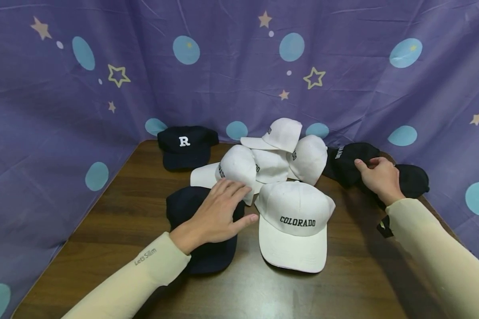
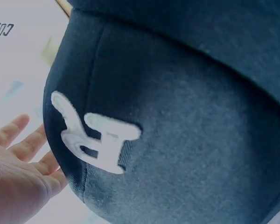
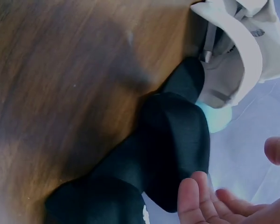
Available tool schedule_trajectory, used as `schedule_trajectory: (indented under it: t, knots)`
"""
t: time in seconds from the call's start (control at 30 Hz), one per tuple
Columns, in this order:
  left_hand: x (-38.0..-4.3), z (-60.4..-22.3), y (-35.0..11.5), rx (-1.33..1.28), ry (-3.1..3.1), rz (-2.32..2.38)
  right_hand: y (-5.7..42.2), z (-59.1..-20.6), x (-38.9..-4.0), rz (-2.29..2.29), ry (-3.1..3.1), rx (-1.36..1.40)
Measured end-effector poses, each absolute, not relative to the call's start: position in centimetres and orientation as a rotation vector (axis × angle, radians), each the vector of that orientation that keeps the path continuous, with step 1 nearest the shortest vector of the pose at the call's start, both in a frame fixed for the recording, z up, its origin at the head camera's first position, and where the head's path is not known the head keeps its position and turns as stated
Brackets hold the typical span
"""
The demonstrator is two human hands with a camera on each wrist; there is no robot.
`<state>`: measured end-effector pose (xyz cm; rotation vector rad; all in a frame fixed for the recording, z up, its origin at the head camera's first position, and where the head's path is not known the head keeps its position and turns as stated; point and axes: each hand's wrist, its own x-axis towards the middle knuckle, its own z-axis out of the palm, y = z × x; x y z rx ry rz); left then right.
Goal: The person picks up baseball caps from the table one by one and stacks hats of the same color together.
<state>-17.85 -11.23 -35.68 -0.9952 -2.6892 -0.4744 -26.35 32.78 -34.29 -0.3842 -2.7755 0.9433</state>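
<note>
In the head view my left hand is over a navy cap, its fingers stretched toward a white cap. The left wrist view shows the front of a navy cap with a white letter R, the left hand beside it with spread fingers. At the far right my right hand is at a black cap with white lettering. In the right wrist view its fingertips overlap the edge of a black cap, while the thumb stands apart.
A white COLORADO cap faces front between the hands. More white caps are heaped behind it. Another navy R cap sits at the back left, and a second black cap lies beside the right hand. A patterned purple curtain borders the wooden table.
</note>
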Motion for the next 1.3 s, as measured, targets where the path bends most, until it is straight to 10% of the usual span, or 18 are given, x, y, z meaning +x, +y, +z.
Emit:
schedule_trajectory:
  t: [0.73,1.3]
  knots:
    - [-17.6,-35.7,-10.5,-1.026,-2.630,-0.482,33.1,-34.3,-28.9,2.296,-2.034,-0.784]
    - [-17.5,-35.6,-10.4,-1.017,-2.635,-0.502,32.8,-33.3,-27.8,2.194,-1.969,-0.748]
